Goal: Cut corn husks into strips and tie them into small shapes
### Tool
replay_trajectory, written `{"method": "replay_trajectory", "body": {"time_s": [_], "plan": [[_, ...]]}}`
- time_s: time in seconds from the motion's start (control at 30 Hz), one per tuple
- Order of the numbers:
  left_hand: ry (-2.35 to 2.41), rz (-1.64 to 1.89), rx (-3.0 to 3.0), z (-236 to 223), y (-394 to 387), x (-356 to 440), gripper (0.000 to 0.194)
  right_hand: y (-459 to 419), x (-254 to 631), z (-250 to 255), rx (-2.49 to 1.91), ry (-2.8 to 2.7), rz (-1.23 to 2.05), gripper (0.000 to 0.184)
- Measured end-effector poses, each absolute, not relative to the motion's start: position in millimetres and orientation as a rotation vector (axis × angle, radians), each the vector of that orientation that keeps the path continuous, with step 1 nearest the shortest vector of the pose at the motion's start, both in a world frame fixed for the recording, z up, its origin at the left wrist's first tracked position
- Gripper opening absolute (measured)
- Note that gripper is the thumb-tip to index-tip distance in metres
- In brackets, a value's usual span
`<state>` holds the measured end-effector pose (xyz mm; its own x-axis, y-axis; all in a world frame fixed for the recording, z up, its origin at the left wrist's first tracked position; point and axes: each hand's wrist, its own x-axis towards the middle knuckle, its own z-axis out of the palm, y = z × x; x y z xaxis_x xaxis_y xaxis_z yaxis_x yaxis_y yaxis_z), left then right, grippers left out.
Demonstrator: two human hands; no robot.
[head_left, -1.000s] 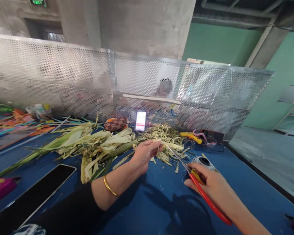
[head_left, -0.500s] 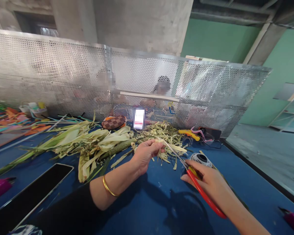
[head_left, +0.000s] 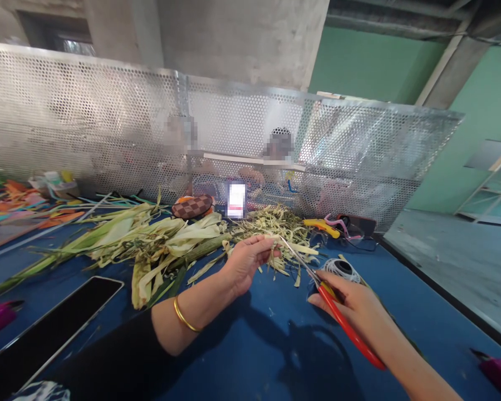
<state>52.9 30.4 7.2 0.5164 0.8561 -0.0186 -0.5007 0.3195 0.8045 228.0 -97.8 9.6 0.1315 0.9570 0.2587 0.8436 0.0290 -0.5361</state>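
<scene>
The left hand [head_left: 244, 266] pinches a pale, narrow strip of dried husk [head_left: 304, 248], its long axis running rightward above the blue desk [head_left: 237, 356]. The right hand [head_left: 357, 303], farther from the pinched end, grips a red-handled metal tool [head_left: 348, 329] slanting toward it.

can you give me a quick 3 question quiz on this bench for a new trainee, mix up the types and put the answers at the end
1. Multiple choice: what is the right hand holding?
a) a pink marker
b) red-handled scissors
c) the black-screened phone

2. True or false: the left hand is pinching a piece of pale husk.

3. Fill in the blank: in the picture, the checkered pouch lies to the ____ of the coil of white cord.

Key: 1 b; 2 true; 3 left
</scene>
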Motion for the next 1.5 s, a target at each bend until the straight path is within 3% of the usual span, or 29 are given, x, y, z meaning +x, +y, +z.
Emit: {"method": "replay_trajectory", "body": {"time_s": [0.47, 0.7, 0.93, 1.13, 1.37, 1.5], "plan": [[0.484, 0.916, 0.807, 5.4, 29.5, 52.9, 0.012, -95.9, 227.2, 4.4, -1.819, -1.734, 0.332, 0.040], [0.505, 0.942, 0.774, 9.2, 29.6, 52.2, 0.009, -95.0, 227.0, 1.6, -1.925, -1.646, 0.144, 0.045], [0.553, 0.918, 0.795, 12.4, 28.6, 50.9, 0.012, -98.2, 203.6, -1.7, -2.216, -1.996, 0.046, 0.040], [0.578, 0.831, 0.844, 15.7, 19.0, 50.5, 0.010, -105.7, 181.1, -4.6, -2.070, -2.301, 0.092, 0.045], [0.555, 0.820, 0.883, 23.2, 3.8, 50.6, 0.014, -112.9, 185.1, 13.0, -2.217, -2.271, 0.197, 0.039], [0.533, 0.788, 0.890, 27.8, -2.5, 47.9, 0.014, -113.8, 179.9, 14.0, -2.331, -2.262, 0.135, 0.045]]}}
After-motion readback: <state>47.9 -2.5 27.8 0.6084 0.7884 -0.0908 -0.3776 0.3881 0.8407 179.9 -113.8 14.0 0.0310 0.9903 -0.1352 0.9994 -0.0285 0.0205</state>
